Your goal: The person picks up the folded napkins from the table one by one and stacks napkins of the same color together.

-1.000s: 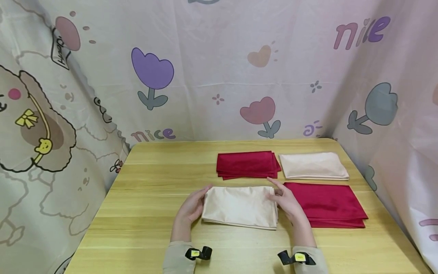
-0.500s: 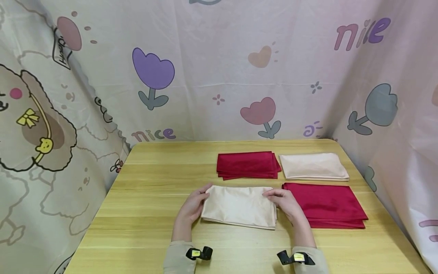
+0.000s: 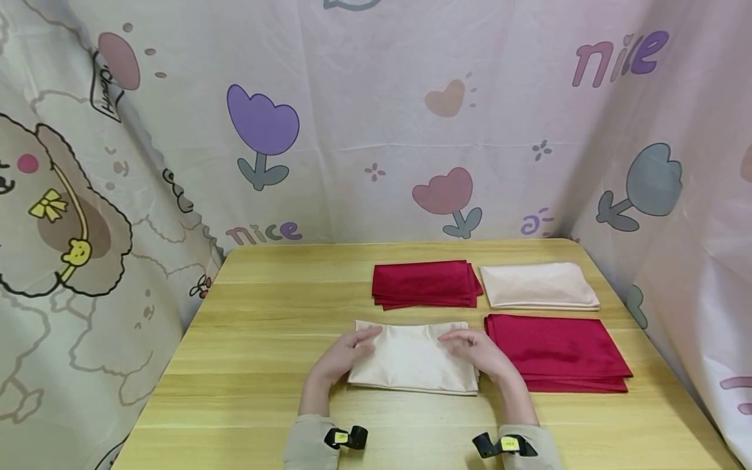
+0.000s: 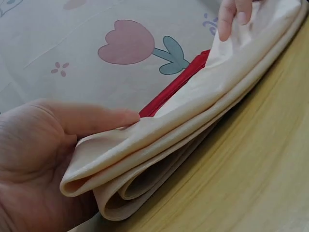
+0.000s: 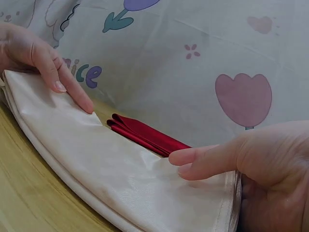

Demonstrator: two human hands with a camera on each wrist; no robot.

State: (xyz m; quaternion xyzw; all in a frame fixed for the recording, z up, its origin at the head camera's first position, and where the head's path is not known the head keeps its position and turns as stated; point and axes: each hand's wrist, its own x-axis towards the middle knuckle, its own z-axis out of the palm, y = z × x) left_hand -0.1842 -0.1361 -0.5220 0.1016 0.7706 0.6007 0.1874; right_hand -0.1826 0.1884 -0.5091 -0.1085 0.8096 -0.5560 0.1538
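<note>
Cream satin-like cloth (image 3: 411, 369), folded into a flat rectangle of several layers, lies on the wooden table (image 3: 258, 313) in front of the person, long side running left to right. Left hand (image 3: 345, 356): at the cloth's left end, fingers nearly straight and slightly apart, laid over the top near the far left corner. Right hand (image 3: 486, 358): at the right end, thumb and forefinger reaching over the top face, tips close together; cannot tell whether they touch each other. Left wrist view shows the folds stacked in rounded loops at the left end.

Other cloths: small red cloth (image 3: 420, 284) beyond the cream one, apart from it, layers slightly fanned; second cream cloth (image 3: 537, 286) just right of that, at the far right; large red cloth (image 3: 564, 349) nearer, close by the right hand, its lower layers showing along the near edge. Printed curtain (image 3: 352, 98) behind the table, with tulips and lettering. Both sleeves beige, each with a black strap.
</note>
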